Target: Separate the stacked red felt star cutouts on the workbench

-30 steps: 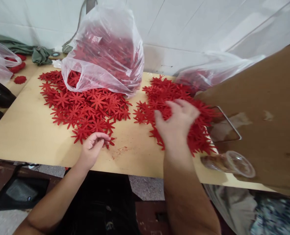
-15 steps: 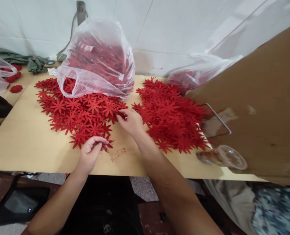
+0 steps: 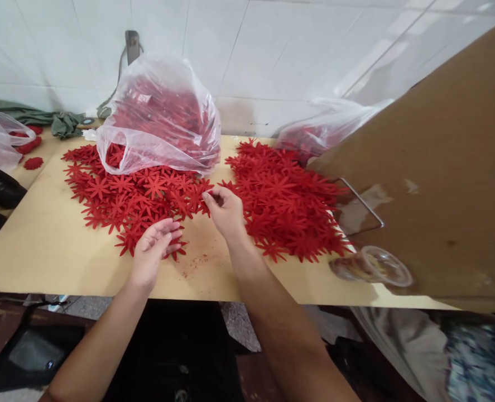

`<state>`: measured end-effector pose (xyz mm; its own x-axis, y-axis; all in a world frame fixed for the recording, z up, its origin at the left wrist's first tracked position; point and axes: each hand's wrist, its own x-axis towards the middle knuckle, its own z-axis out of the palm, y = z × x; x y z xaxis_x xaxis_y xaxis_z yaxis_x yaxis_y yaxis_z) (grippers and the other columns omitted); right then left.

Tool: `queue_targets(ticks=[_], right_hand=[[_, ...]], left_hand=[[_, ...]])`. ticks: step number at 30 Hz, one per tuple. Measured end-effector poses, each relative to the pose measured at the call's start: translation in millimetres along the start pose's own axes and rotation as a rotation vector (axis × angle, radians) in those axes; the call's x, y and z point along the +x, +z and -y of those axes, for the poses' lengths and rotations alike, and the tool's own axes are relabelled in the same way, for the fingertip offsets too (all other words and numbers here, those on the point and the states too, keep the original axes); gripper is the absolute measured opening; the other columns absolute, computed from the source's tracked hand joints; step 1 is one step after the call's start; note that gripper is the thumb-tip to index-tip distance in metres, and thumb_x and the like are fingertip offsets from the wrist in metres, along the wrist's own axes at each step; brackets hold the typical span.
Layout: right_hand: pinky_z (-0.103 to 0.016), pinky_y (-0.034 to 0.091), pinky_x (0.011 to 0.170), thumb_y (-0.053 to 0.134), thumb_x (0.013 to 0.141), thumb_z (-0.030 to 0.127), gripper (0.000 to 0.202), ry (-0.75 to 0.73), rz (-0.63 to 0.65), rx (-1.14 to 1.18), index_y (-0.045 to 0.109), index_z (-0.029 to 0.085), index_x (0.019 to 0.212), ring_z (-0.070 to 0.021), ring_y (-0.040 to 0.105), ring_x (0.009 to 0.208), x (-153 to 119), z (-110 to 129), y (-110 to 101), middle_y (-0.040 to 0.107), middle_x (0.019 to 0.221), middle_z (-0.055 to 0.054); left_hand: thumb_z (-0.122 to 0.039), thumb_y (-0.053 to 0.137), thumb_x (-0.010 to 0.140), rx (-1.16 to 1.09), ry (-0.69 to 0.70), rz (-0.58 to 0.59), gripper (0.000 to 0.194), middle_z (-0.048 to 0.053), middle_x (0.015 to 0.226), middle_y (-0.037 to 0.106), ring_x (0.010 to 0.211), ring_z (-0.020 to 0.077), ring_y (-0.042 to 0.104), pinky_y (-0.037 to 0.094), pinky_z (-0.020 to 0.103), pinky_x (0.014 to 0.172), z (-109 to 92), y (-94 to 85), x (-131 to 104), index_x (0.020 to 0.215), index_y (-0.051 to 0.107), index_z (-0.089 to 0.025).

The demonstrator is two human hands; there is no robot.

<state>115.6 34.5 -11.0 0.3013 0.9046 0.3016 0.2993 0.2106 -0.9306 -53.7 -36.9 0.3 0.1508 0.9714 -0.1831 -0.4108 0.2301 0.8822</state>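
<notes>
Flat red felt-like flower cutouts [image 3: 121,192] with narrow petals lie in a heap on the left part of the table. A second heap of red flower cutouts [image 3: 287,206] spreads to the right. At the front edge of the left heap, my left hand [image 3: 152,251] is open, its fingers apart and curved above a few cutouts. My right hand [image 3: 227,215] is between the two heaps. Its thumb and forefinger pinch the petal edge of a red flower cutout [image 3: 199,195] at the right side of the left heap.
A translucent plastic bag [image 3: 163,117] full of red cutouts sits behind the left heap. Another bag [image 3: 310,134] leans by the wall. A large brown cardboard panel [image 3: 443,184] rises at right, with a clear plastic cup [image 3: 373,267] before it. Black bottle [image 3: 0,181] at far left.
My left hand has unfolded from a pinch to spread fingers. My right hand's thumb and forefinger have closed on a flower cutout. The camera view has shifted slightly.
</notes>
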Motion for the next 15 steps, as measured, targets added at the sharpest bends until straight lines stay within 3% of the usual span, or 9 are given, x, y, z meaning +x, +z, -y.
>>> queue_targets(ticks=[4,8,11,15], right_hand=[[-0.024,0.042,0.057,0.059,0.065,0.036,0.02,0.095,-0.016,0.173,0.054,0.017,0.069,-0.0086,0.047,0.055,-1,1,0,0.054,0.061,0.002],[-0.025,0.043,0.062,0.061,0.062,0.039,0.024,0.121,-0.008,0.263,0.052,0.018,0.07,-0.0083,0.049,0.058,-2,4,6,0.054,0.063,0.002],[-0.024,0.044,0.062,0.06,0.064,0.041,0.025,0.085,0.031,0.284,0.052,0.018,0.07,-0.0085,0.05,0.06,-7,11,11,0.054,0.065,0.002],[-0.023,0.042,0.057,0.062,0.063,0.04,0.024,0.041,0.094,0.294,0.052,0.018,0.068,-0.0081,0.048,0.058,-12,22,11,0.054,0.063,0.002]], left_hand=[[-0.017,0.062,0.067,0.043,0.142,-0.025,0.039,0.007,0.124,0.051,0.113,0.0173,0.048,0.042,0.029,0.09,-5,20.0,20,0.105,0.054,-0.021],[-0.025,0.062,0.069,-0.037,0.081,-0.14,0.034,0.007,0.129,0.046,0.118,0.017,0.044,0.037,0.029,0.096,2,34.2,45,0.102,0.055,-0.019],[-0.028,0.063,0.068,-0.142,0.033,-0.149,0.034,0.006,0.12,0.053,0.108,0.0166,0.051,0.043,0.03,0.09,5,41.4,56,0.099,0.054,-0.018],[-0.017,0.065,0.063,-0.195,-0.004,-0.082,0.03,0.002,0.092,0.061,0.08,0.0105,0.059,0.048,0.027,0.074,4,39.8,62,0.091,0.053,-0.017]])
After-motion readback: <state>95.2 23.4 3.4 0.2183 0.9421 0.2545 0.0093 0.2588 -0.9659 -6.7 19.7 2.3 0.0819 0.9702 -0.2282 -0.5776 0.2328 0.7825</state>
